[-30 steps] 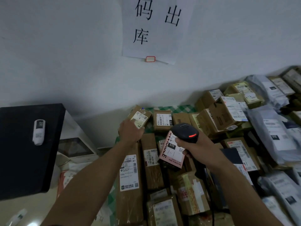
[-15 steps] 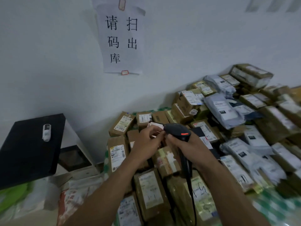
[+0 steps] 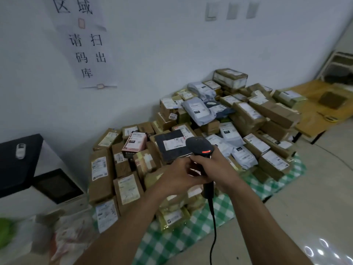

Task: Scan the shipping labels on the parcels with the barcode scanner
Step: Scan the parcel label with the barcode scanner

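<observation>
My right hand (image 3: 216, 168) grips the handle of the black barcode scanner (image 3: 199, 147), whose red light glows on the head. My left hand (image 3: 177, 176) meets it from the left, fingers curled around the handle just below the head. The scanner's head hangs over a black parcel (image 3: 170, 150) with a white label. A pink-and-black box (image 3: 135, 143) lies on the pile of labelled cardboard and grey-bag parcels (image 3: 246, 115), to the left of the scanner.
The parcels rest on a green checked cloth (image 3: 200, 226) on the floor against the wall. A black-topped white cabinet (image 3: 19, 169) stands at the left, plastic bags (image 3: 63, 240) below it. A wooden table (image 3: 315, 104) is at the right. The scanner cable (image 3: 214, 226) hangs down.
The pink box left my hands and now lies on the pile. My left hand came over from the far parcels to the scanner handle. The view shifted right and back.
</observation>
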A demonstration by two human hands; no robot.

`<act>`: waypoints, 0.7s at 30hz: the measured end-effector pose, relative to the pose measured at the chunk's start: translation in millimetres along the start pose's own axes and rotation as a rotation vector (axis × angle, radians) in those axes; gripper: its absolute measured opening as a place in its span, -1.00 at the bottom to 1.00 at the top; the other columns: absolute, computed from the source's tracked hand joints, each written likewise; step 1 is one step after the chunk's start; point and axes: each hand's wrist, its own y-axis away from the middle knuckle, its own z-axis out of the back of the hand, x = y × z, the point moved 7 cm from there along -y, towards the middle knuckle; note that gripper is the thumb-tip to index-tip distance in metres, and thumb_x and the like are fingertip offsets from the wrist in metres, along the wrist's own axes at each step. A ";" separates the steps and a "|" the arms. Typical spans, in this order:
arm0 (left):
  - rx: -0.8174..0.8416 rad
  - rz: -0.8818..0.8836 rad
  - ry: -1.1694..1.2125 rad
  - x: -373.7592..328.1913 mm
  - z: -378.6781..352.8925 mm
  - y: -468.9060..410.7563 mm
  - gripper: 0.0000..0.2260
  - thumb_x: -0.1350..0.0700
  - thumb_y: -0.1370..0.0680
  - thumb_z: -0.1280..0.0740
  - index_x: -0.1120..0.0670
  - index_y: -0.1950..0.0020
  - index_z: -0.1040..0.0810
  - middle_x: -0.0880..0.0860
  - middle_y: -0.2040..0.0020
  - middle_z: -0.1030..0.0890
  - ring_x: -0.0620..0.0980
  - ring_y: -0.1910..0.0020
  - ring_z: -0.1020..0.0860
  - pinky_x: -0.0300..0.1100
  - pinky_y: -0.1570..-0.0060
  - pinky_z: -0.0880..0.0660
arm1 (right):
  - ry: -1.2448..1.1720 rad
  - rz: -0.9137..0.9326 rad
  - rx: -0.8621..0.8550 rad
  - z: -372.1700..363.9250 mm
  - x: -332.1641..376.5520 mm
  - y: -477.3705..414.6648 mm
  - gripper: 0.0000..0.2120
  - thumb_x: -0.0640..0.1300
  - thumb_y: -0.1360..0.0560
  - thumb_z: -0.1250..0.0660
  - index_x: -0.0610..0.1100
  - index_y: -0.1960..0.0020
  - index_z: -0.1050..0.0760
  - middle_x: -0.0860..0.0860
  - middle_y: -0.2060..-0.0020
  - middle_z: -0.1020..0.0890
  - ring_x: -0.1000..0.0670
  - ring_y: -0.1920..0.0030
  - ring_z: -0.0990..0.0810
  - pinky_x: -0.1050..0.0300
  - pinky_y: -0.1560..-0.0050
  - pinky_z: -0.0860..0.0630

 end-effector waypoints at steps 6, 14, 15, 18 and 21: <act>-0.058 0.005 0.143 -20.6 -52.5 -39.1 -0.73 0.21 -0.54 -0.51 0.02 -0.22 -0.65 -0.07 -0.03 -0.74 -0.10 -0.03 -0.70 -0.18 -0.03 -0.61 | 0.017 -0.045 -0.030 81.1 -13.9 12.3 -0.16 0.54 -0.24 -0.50 0.12 -0.38 -0.51 0.19 -0.24 -0.65 0.10 -0.22 -0.65 -0.08 -0.29 -0.58; -0.148 0.105 0.356 -18.6 -112.5 -146.2 -0.82 0.03 -0.56 -0.51 -0.06 -0.15 -0.68 -0.08 -0.04 -0.75 -0.07 -0.04 -0.71 0.00 -0.13 -0.63 | 0.144 -0.077 -0.085 184.1 -34.5 -18.7 -0.55 0.39 -0.60 -0.12 0.14 -0.15 -0.62 0.10 0.06 -0.75 0.10 0.06 -0.72 0.02 -0.09 -0.64; -0.145 0.104 0.380 -18.1 -122.9 -164.6 -0.85 0.03 -0.58 -0.48 -0.04 -0.14 -0.69 -0.04 -0.05 -0.75 -0.03 -0.06 -0.71 0.06 -0.19 -0.61 | 0.144 -0.070 -0.091 199.7 -36.6 -28.7 -0.55 0.39 -0.60 -0.10 0.16 -0.16 -0.61 0.11 0.07 -0.75 0.11 0.08 -0.72 0.05 -0.03 -0.65; -0.102 0.088 0.329 -18.2 -150.6 -220.5 -0.84 -0.04 -0.63 -0.40 -0.04 -0.15 -0.70 -0.03 -0.02 -0.74 -0.06 -0.06 -0.69 0.01 -0.21 -0.60 | 0.142 -0.069 -0.146 243.8 -47.0 -60.3 -0.53 0.38 -0.60 -0.11 0.10 -0.23 -0.57 0.00 0.03 -0.72 0.10 0.15 -0.68 0.20 0.14 -0.61; -0.023 0.132 0.378 -22.8 -175.1 -274.9 -0.79 -0.06 -0.68 -0.31 -0.03 -0.18 -0.69 -0.02 -0.05 -0.74 -0.04 -0.08 -0.69 -0.01 -0.16 -0.62 | 0.106 -0.062 -0.221 286.6 -54.1 -90.7 -0.55 0.35 -0.59 -0.17 0.09 -0.27 -0.56 -0.01 0.07 -0.68 0.00 0.13 -0.65 0.27 0.22 -0.57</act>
